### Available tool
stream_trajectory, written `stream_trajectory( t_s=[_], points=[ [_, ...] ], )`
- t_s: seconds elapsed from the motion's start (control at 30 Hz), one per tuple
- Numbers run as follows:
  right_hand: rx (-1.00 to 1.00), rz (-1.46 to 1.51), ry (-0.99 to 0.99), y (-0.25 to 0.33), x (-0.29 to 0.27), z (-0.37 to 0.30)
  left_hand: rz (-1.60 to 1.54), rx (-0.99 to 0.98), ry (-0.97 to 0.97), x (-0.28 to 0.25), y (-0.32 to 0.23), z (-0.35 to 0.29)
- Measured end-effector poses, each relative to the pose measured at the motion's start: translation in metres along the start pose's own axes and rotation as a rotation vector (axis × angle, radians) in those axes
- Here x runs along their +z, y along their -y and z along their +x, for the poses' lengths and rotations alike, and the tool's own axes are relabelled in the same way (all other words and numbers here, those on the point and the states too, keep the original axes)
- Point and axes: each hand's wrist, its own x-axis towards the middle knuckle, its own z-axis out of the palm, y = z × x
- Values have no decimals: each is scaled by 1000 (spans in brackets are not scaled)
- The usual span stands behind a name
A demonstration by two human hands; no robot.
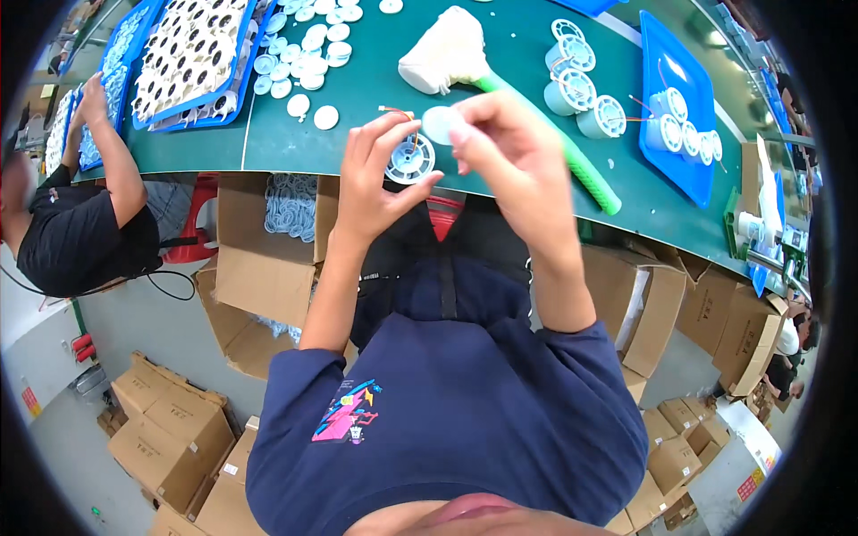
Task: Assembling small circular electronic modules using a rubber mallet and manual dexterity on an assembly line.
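Observation:
My left hand (pixel 362 192) is closed round the rim of a pale blue round motor housing (pixel 413 166) at the table's near edge. Its open, spoked face points up, and a thin wire with a small plug (pixel 396 112) sticks out of it. Between the thumb and fingers of my right hand (pixel 514 152) is a whitish round disc (pixel 438 126), held just above the housing. Behind my right hand lies a mallet with a green handle (pixel 594 179) and a head (pixel 445 54) that looks wrapped in white cloth.
Several similar housings (pixel 573 91) stand at the right, more in a blue tray (pixel 663 171). Loose discs (pixel 313 62) lie left of the mallet, beside blue trays of white parts (pixel 188 54). Cardboard boxes (pixel 268 277) stand under the table edge. A co-worker (pixel 89 214) sits at far left.

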Motion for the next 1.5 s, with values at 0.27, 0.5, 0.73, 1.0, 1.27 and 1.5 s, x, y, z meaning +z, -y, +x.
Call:
stream_trajectory(
  t_s=[0.27,0.5,0.73,1.0,1.27,1.5],
  points=[
    [-42,-485,-7,-47,3,4,-16,-41,-6,5,2,-1],
    [105,-514,32,-44,4,7,-84,-149,-45,10,-1,-2],
    [133,-515,-43,-48,11,5,-113,-164,-22,8,2,-3],
    [-18,-659,13,-44,10,1,-75,-101,12,7,2,0],
    [-80,-711,-19,-45,8,1,-163,-209,178,-4,2,6],
    [-435,-1148,-131,-12,-34,103,-29,-180,126,-9,-5,-1]
  ],
)
